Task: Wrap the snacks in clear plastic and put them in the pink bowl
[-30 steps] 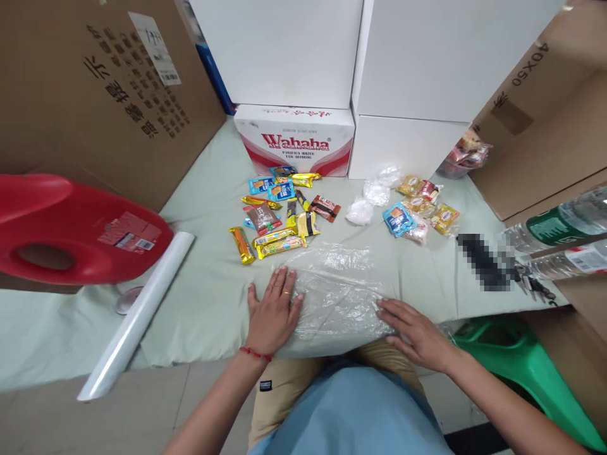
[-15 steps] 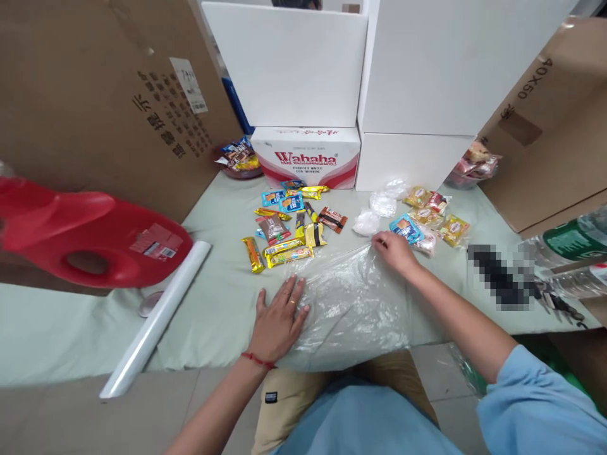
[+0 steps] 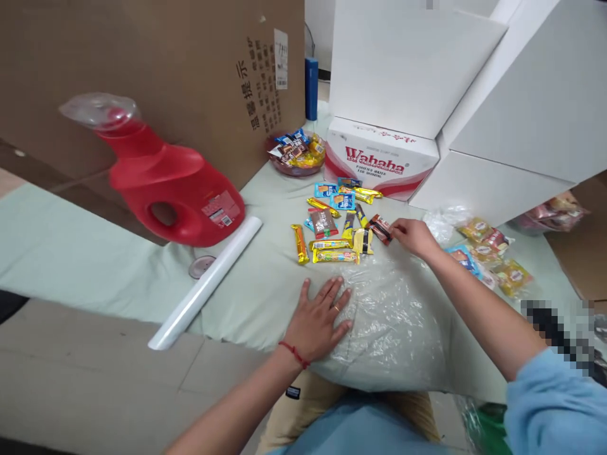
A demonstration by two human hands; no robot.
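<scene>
A crinkled, clear plastic sheet (image 3: 396, 316) is touched by the spread left hand (image 3: 315, 322); a rectangular reddish-brown snack packet (image 3: 380, 229) is edge-pinched by the right hand (image 3: 415, 237).

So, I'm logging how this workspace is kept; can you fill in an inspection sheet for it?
Surface: pale green cloth, creased towards the front edge.
Job's things: clear plastic sheet, wrinkled; brown wrapped packet among loose yellow and blue snack packets.
Clutter: red jug; white roll, near end past the table edge; snack bowl.
Left hand: spread flat at the sheet's left side.
Right hand: fingertips at the brown wrapped packet's edge; firmness of grip unclear.
Cables: nothing seen for certain.
Surroundings: Wahaha carton and white boxes behind; cardboard box at left; pixelated patch at right, unreadable.
</scene>
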